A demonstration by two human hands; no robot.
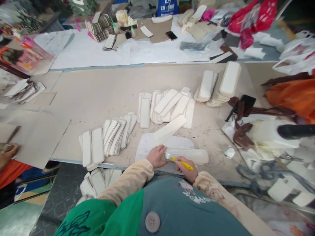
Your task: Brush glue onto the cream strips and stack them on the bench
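In front of my body, my right hand (188, 169) is closed round the yellow handle of a paintbrush (182, 162). The brush's bristles touch the left end of a long white strip with rounded ends (194, 156), whose surface looks wet or shiny. My left hand (157, 156) grips that same end, right beside the bristles. Beneath the strip lies a white sheet (145, 146). Another white strip (170, 128) rests slantwise just beyond, partly on the sheet.
Loose rows of white strips lie left (97, 144) and ahead (145, 111); taller stacks (230, 78) stand at the back right. A white container (268, 134), brown scraps and cords crowd the right side. More strips (97, 182) sit below the table edge. Another person's hand (10, 151) shows far left.
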